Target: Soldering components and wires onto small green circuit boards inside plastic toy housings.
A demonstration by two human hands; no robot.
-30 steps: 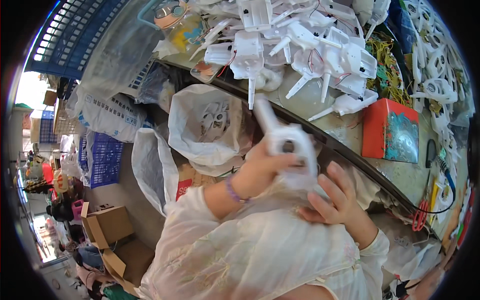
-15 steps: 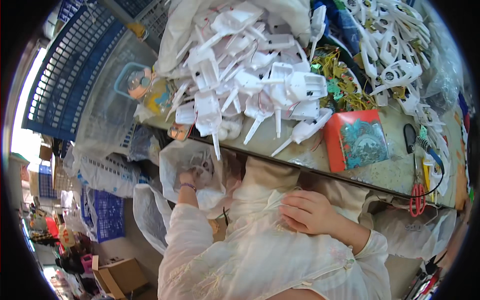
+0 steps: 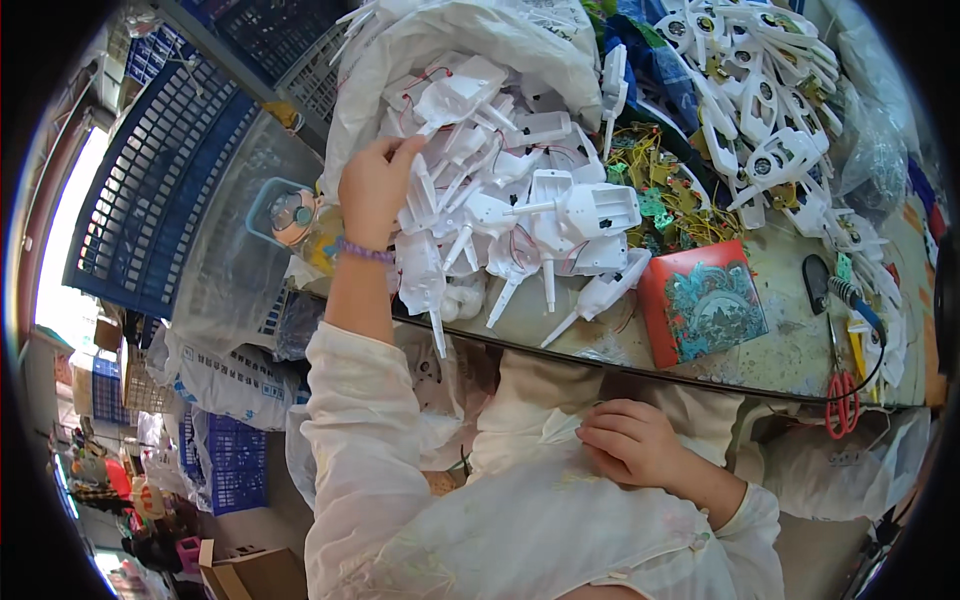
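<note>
My left hand (image 3: 374, 196), with a purple band at the wrist, is at the left side of a heap of white plastic housings (image 3: 598, 208). Its fingers curl down among the parts, and its thumb lies by the stem of one housing (image 3: 460, 92). The fingertips are partly hidden, so anything held there does not show. The housings have long thin stems, and some carry red wires. In my lap lies my right hand (image 3: 632, 440), empty, its fingers loosely stretched out over the pale cloth.
A white sack (image 3: 540, 45) lies behind the heap. Right of it are green circuit boards with yellow wires (image 3: 660, 190), a red box (image 3: 705, 303), scissors with red handles (image 3: 842, 400) and more white housings (image 3: 775, 160). A plastic bag (image 3: 440, 375) hangs below the table edge.
My left hand has come up out of the plastic bag below the table edge to the heap of housings. The right hand stays in my lap.
</note>
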